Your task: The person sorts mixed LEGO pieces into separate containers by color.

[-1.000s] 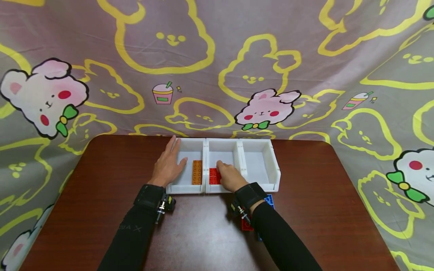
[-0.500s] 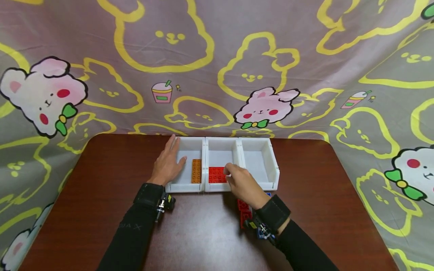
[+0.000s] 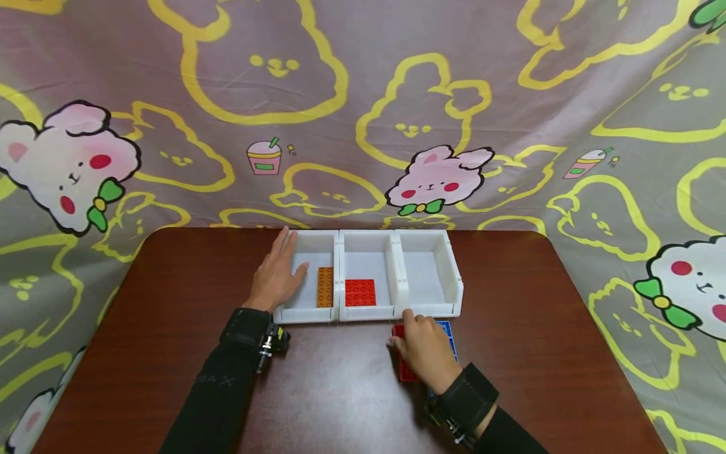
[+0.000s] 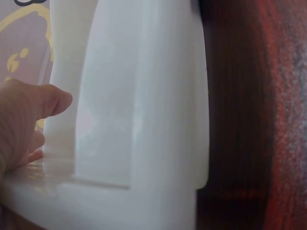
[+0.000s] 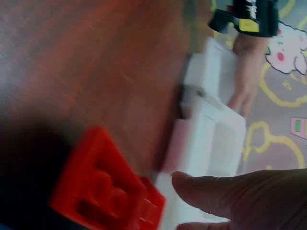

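- Nearest the person, the right hand (image 3: 424, 349) lies on the bench (image 3: 170, 353) just in front of the white tray (image 3: 431, 310), its fingers relaxed and bent over a red brick (image 3: 401, 366) that lies flat on the wood. The head view shows the hand resting over the brick; whether the fingers pinch it I cannot tell.
- In the right wrist view that red brick (image 5: 108, 191) shows studs upward, with a fingertip (image 5: 201, 189) hovering just past it, toward the tray wall (image 5: 211, 139).
- A blue brick (image 3: 445, 330) lies touching or just beside the red one, on its right, partly under the hand.
- Open wood lies to the left, to the right and in front of the bricks; the bench edge near the person is out of frame.
- The tray has three compartments in a row. The left one holds one orange brick (image 3: 325, 287), the middle one holds one red plate (image 3: 360, 292), the right one shows only its white floor.
- The left hand (image 3: 278, 277) rests flat with straight fingers against the tray's left end, thumb over the rim into the left compartment; nothing is gripped. The left wrist view shows the thumb (image 4: 45, 103) against the white wall (image 4: 144, 96).
- Beyond the tray, little bench remains before the cartoon-rabbit cloth (image 3: 363, 94) rises behind.
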{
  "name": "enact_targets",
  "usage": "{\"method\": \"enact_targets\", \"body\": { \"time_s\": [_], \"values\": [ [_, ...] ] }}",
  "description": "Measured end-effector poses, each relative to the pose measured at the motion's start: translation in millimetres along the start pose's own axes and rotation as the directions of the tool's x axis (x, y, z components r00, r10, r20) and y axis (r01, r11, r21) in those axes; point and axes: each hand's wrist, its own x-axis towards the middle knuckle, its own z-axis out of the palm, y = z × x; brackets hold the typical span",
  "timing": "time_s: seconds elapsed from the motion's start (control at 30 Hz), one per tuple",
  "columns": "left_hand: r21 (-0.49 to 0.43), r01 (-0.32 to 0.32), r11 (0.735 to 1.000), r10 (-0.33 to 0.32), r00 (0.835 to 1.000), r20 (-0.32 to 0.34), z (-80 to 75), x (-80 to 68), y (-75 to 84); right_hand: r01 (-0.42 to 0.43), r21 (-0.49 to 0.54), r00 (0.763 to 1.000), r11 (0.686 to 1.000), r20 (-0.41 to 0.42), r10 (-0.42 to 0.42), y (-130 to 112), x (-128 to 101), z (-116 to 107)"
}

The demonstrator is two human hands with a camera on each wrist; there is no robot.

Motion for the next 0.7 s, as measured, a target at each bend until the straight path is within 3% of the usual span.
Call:
{"method": "enact_targets", "body": {
  "time_s": [0.3,0.5,0.7],
  "values": [
    [-0.007,-0.004,1.000,0.004,1.000,-0.008,-1.5,-0.8,1.0,0.033,0.052,0.997,0.998,-0.066,-0.029,-5.6,2.2,16.3],
    [-0.006,-0.010,1.000,0.010,1.000,-0.012,-1.6,0.3,0.5,-0.052,0.290,0.998,0.956,0.061,0.036,-15.0,15.6,-4.2],
    [-0.007,-0.009,1.000,0.009,1.000,-0.016,-0.6,0.3,-0.8,-0.023,0.384,0.999,0.923,0.044,0.006,-21.2,36.9,-24.7]
  ]
}}
